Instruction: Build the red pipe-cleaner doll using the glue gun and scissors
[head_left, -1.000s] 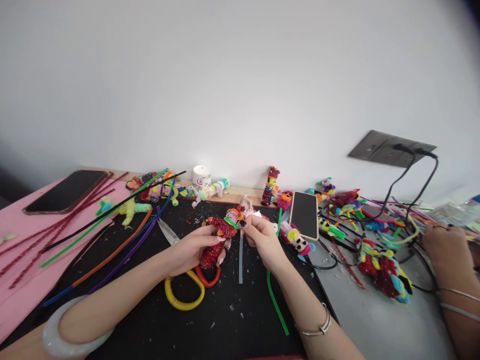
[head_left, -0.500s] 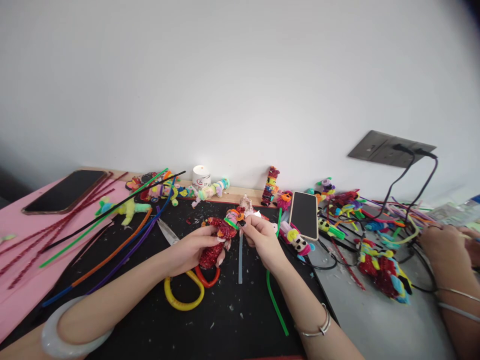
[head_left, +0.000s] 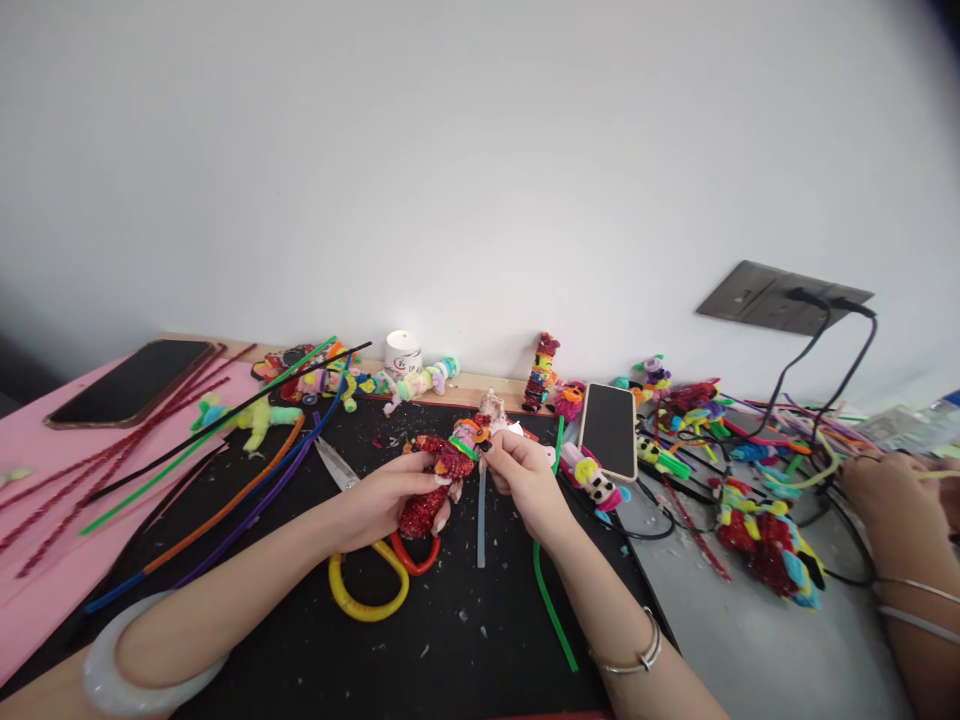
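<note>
My left hand (head_left: 386, 500) is closed round the body of a glittery red pipe-cleaner figure (head_left: 435, 480) above a black mat (head_left: 315, 600). My right hand (head_left: 525, 478) pinches the figure's colourful head end (head_left: 471, 434), fingers curled. A clear glue stick (head_left: 481, 520) lies just below the right hand. Scissors (head_left: 375, 560) with yellow and red handles lie under my left hand. A green pipe cleaner (head_left: 551, 610) runs beside my right wrist.
Long pipe cleaners (head_left: 225, 450) fan across the left, near a phone (head_left: 131, 382) on a pink sheet. Small finished figures (head_left: 544, 372) line the wall, with a second phone (head_left: 609, 428) and cables (head_left: 817, 370). Another person's hand (head_left: 892, 510) works among pipe cleaners at right.
My hands stay almost still on the red figure. The other person's hand at right has shifted slightly and holds a pale strand.
</note>
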